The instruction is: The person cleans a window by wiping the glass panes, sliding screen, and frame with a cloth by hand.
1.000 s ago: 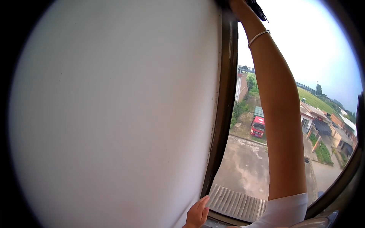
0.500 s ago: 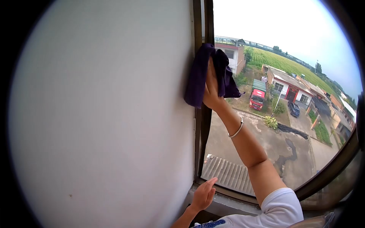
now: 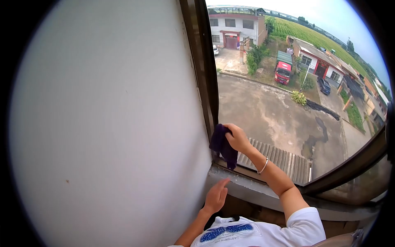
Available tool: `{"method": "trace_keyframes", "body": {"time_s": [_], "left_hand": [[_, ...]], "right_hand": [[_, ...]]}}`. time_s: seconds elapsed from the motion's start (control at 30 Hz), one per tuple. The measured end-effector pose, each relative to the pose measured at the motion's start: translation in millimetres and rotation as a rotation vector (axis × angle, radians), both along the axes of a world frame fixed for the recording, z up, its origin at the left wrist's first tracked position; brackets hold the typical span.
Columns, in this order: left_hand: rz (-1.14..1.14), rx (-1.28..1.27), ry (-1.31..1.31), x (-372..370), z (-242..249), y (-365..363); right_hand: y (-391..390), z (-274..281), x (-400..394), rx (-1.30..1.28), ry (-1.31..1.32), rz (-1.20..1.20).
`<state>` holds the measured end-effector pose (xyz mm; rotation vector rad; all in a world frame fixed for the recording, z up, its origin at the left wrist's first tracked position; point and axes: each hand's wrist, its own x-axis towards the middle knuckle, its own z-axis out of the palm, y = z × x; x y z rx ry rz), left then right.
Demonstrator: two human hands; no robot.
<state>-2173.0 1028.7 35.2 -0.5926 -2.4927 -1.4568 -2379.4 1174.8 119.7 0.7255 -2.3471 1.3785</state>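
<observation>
A dark purple cloth [image 3: 224,144] hangs from my right hand [image 3: 238,139], whose fingers close on its upper edge. The cloth lies against the lower left part of the brown window frame [image 3: 201,74], near the corner, and its tip drops toward the sill. Below it, my left hand [image 3: 216,196] holds nothing, and its fingers stretch toward the edge of the window sill [image 3: 247,188]. A silver bangle [image 3: 262,165] sits on my right wrist.
A white wall [image 3: 107,123] rises close on the left and meets the frame. Through the window, far below, are a corrugated roof [image 3: 284,160], a paved yard [image 3: 263,111], a red truck [image 3: 283,72] and several buildings. The frame's curved lower edge [image 3: 349,171] runs to the right.
My right hand has moved the purple cloth down along the window frame, from high up to the lower corner. The view has tilted downward. My left hand stays low near the sill.
</observation>
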Motion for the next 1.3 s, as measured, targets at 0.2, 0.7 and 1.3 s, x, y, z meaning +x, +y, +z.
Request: {"method": "trace_keyframes", "body": {"time_s": [0.2, 0.7, 1.3], "left_hand": [[-0.006, 0.075, -0.050, 9.8, 6.4, -3.9], [0.055, 0.043, -0.185, 7.2, 4.2, -20.9], [-0.129, -0.123, -0.294, 12.7, -0.5, -15.1]], "right_hand": [[-13.4, 213.7, -23.5, -0.303, 0.776, -0.276], [-48.5, 174.3, -42.1, 0.211, 0.806, -0.513], [-11.2, 222.2, 1.3, 0.135, 0.341, -0.149]]}}
